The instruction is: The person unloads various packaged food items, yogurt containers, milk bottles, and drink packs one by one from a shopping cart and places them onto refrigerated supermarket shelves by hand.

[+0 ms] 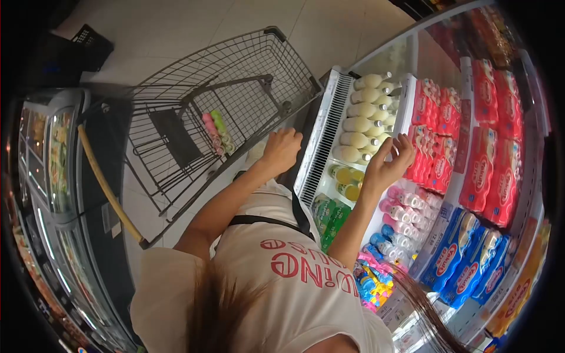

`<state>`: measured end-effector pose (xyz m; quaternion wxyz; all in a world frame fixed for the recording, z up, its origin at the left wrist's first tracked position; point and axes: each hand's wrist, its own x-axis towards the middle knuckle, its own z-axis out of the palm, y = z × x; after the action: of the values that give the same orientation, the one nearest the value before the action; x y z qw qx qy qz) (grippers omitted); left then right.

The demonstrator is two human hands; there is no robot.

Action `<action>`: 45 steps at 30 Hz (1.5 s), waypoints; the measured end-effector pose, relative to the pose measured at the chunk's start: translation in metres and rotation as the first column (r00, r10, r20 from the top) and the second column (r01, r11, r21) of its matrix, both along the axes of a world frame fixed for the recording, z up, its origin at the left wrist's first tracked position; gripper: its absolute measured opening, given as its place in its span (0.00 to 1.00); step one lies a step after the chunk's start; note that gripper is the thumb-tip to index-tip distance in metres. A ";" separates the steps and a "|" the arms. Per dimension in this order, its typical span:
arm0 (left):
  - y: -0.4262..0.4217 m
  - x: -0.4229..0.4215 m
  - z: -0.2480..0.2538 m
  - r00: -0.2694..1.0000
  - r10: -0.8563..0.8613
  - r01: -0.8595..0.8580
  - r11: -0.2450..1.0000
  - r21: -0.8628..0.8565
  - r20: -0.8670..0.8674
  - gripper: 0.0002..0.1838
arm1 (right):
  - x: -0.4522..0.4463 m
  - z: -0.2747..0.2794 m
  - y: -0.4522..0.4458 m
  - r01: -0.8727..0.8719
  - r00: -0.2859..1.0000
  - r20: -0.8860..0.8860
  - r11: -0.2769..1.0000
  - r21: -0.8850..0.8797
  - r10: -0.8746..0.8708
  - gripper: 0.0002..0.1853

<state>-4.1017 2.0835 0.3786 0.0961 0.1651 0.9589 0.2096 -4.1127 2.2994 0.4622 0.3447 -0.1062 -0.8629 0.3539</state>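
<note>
My left hand (282, 151) is loosely curled near the outer edge of the refrigerated case, beside the shopping cart. Nothing shows sticking out of it, though its palm is hidden. Over the case, my right hand (390, 157) has its fingers bent and apart, with nothing seen between them. It hovers by the pale cream bottles (357, 125) and the red-wrapped packs of small bottles (419, 154); whether it touches them I cannot tell. The metal shopping cart (235, 62) holds a pink-and-green pack of small bottles (216, 130).
A slotted vent rail (323, 138) edges the case. Yellow drinks (346, 181), green packs (331, 215), small pink-capped bottles (403, 212) and blue Yakult packs (462, 259) fill it. Another glass-fronted fridge (62, 153) stands left, behind the cart's yellow handle (106, 182).
</note>
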 end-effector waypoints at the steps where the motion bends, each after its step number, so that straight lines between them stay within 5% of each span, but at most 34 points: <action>1: -0.037 0.000 -0.025 0.993 0.117 -0.119 0.990 -0.078 -0.034 0.10 | -0.013 -0.024 -0.020 -0.131 0.987 0.085 0.988 -0.078 0.138 0.12; 5: -0.160 -0.004 -0.116 0.756 0.621 -0.596 0.784 -0.176 0.206 0.14 | -0.066 -0.098 -0.119 -0.575 0.741 0.214 0.765 -0.289 0.637 0.05; 8: -0.226 -0.007 -0.193 0.480 0.717 -0.766 0.623 -0.157 0.505 0.16 | -0.090 -0.170 -0.205 -0.787 0.470 0.274 0.539 -0.300 0.839 0.07; 10: -0.238 0.006 -0.262 0.379 0.792 -0.873 0.477 -0.098 0.478 0.19 | -0.098 -0.222 -0.256 -0.866 0.273 0.404 0.406 -0.292 0.873 0.11; 12: -0.235 0.025 -0.337 -0.013 0.655 -0.984 0.124 -0.124 0.756 0.31 | -0.107 -0.263 -0.302 -0.922 0.139 0.510 0.299 -0.246 0.849 0.15; 14: -0.227 0.021 -0.320 -0.178 0.464 -0.965 0.089 -0.246 0.868 0.37 | -0.115 -0.302 -0.337 -0.950 0.008 0.629 0.202 -0.237 0.777 0.18; 16: -0.205 0.027 -0.364 -0.236 0.560 -0.954 0.023 -0.299 0.794 0.34 | -0.125 -0.330 -0.364 -0.979 -0.061 0.724 0.099 -0.177 0.688 0.24; 19: -0.187 0.022 -0.349 -0.056 0.789 -0.983 0.062 -0.171 0.612 0.42 | -0.136 -0.354 -0.396 -0.991 -0.125 0.782 -0.037 -0.129 0.611 0.28; 21: -0.176 0.031 -0.388 0.006 0.927 -0.984 0.072 -0.162 0.376 0.44 | -0.140 -0.360 -0.414 -0.989 -0.151 0.794 -0.089 -0.122 0.588 0.31; 22: -0.181 0.018 -0.367 0.030 0.972 -0.983 0.070 -0.168 0.234 0.45 | -0.141 -0.370 -0.421 -0.986 -0.163 0.798 -0.107 -0.124 0.581 0.31; 23: -0.191 0.012 -0.343 -0.107 0.808 -0.983 0.002 -0.183 0.580 0.40 | -0.139 -0.381 -0.426 -0.984 -0.176 0.801 -0.123 -0.128 0.572 0.32; 29: -0.186 0.015 -0.352 -0.023 0.947 -0.981 0.041 -0.191 0.319 0.27 | -0.149 -0.397 -0.434 -0.963 -0.264 0.833 -0.177 -0.202 0.486 0.28; 33: -0.201 0.027 -0.357 0.081 0.897 -0.984 0.141 -0.107 0.434 0.24 | -0.158 -0.412 -0.430 -0.955 -0.294 0.721 -0.214 -0.204 0.627 0.25; 36: -0.248 0.029 -0.333 0.091 0.425 -0.994 0.100 0.054 0.901 0.26 | -0.166 -0.411 -0.430 -0.977 -0.181 0.816 -0.194 -0.087 0.549 0.26; 40: -0.288 0.002 -0.254 0.152 -0.007 -0.976 -0.161 0.149 0.988 0.19 | -0.186 -0.367 -0.411 -0.992 -0.124 0.904 -0.066 -0.106 0.409 0.23; 41: -0.293 -0.005 -0.243 0.173 0.021 -0.982 -0.072 0.174 0.985 0.19 | -0.188 -0.415 -0.397 -0.996 -0.083 0.821 -0.015 -0.091 0.564 0.24; 44: -0.301 -0.008 -0.218 0.245 0.076 -0.964 0.129 0.234 0.966 0.20 | -0.194 -0.391 -0.365 -0.945 0.232 0.602 0.325 -0.048 0.764 0.21; 45: -0.304 -0.008 -0.208 0.274 0.085 -0.953 0.157 0.259 0.958 0.21 | -0.199 -0.376 -0.358 -0.884 0.174 0.664 0.412 -0.220 0.728 0.22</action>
<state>-4.1099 1.7799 0.1708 0.3080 -0.3398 0.5204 0.7203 -4.3114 1.9415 0.0858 -0.2271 0.2874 -0.8739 0.3196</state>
